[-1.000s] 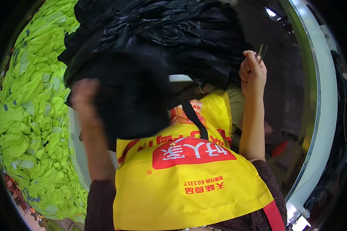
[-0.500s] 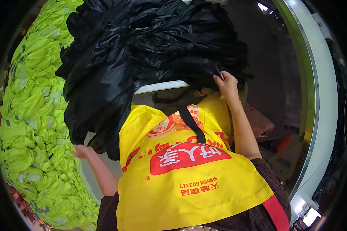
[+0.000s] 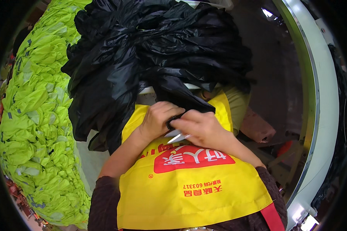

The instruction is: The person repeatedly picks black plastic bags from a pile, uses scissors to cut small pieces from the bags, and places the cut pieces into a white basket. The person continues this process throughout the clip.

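Observation:
Over my lap, both hands meet at an edge of the black fabric (image 3: 181,90), a thin shiny cloth drawn toward me from a large heap. My left hand (image 3: 161,118) has its fingers closed on that edge. Against it, my right hand (image 3: 198,127) is curled round small scissors (image 3: 176,139), whose pointed silver blades stick out below the fingers toward my body. The handles are hidden in the palm. Whether the right fingers pinch the cloth too, I cannot tell. Beneath the hands lies my yellow apron (image 3: 154,200) with red print.
A long pile of bright yellow-green cloth pieces (image 3: 38,127) runs down the left side. A curved pale machine or table edge (image 3: 327,115) borders the right. A white rim (image 3: 191,86) shows under the black heap, and a brownish-pink block (image 3: 258,126) sits low at the right.
My left hand has come from beside the green pile to the lap. The right hand has drawn a black fabric edge down toward me, and scissor blades now show.

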Tool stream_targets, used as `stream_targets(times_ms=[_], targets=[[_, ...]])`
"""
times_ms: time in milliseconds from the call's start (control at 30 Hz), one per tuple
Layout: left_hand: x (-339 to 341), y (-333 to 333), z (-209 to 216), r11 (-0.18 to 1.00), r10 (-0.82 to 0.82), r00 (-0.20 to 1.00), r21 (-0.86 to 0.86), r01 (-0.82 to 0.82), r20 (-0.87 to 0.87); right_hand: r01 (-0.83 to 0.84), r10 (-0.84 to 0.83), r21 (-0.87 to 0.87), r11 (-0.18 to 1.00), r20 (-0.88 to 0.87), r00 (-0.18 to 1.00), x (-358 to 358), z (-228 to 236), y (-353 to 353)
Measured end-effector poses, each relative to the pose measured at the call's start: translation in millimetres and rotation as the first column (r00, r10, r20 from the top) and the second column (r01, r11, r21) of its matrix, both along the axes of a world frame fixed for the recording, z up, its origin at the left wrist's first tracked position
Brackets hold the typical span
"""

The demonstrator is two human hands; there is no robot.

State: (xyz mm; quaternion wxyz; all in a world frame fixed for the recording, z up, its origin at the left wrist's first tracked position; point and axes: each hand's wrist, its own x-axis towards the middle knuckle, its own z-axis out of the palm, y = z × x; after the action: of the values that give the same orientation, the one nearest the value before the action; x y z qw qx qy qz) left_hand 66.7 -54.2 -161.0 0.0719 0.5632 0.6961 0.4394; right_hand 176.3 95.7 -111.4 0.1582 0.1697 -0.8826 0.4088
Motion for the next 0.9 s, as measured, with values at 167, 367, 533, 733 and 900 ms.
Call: stream_targets(times_ms=[167, 367, 533, 733, 900], targets=[[9, -12, 16, 0.969, 0.147, 0.973, 0.223, -0.106, -0.178, 0.563, -0.510, -0.247, 0.789, 0.248, 0.824, 24, 29, 47], [27, 0, 5, 0.986, -0.070, 0.992, -0.161, 0.052, -0.104, 0.576, -0.055, -0.582, 0.575, 0.674, 0.736, 2, -44, 37], [34, -1, 17, 0.905, -0.079, 0.911, -0.353, 0.235, 0.405, 0.655, 0.017, -0.755, 0.010, 0.655, 0.755, -10, -54, 54], [-4, 14, 29, 0.899, 0.438, 0.872, -0.103, -0.425, 0.220, 0.637, 0.041, -0.755, 0.153, 0.649, 0.760, -23, -47, 62], [4, 24, 38, 0.900, 0.427, 0.826, -0.086, -0.427, 0.369, 0.599, 0.142, -0.800, 0.032, 0.597, 0.790, -32, -53, 53]])
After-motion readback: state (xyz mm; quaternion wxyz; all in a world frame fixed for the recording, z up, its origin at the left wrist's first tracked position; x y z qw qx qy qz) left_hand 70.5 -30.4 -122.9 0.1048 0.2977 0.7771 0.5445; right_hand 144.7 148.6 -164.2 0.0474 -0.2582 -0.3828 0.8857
